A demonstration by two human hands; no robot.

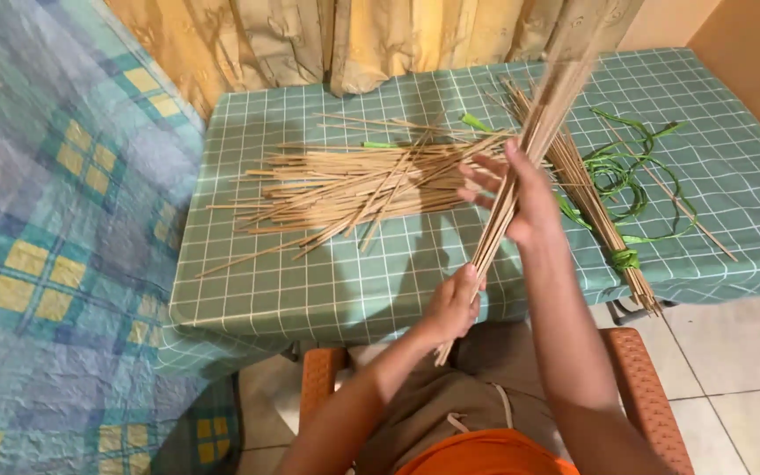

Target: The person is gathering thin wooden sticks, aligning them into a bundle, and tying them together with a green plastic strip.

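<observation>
Left hand (452,305) pinches the lower end of a bundle of thin tan sticks (521,167); right hand (521,198), fingers partly spread, wraps its middle above the green-checked desk (310,290).

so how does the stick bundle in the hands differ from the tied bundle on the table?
The held bundle is raised and tilted, gripped by the left hand low and the right hand higher; the tied bundle lies flat, untouched. The tied one has a green strip binding; the held one shows none. Both are thin tan sticks.

No packages, labels, signs or screens visible
</observation>
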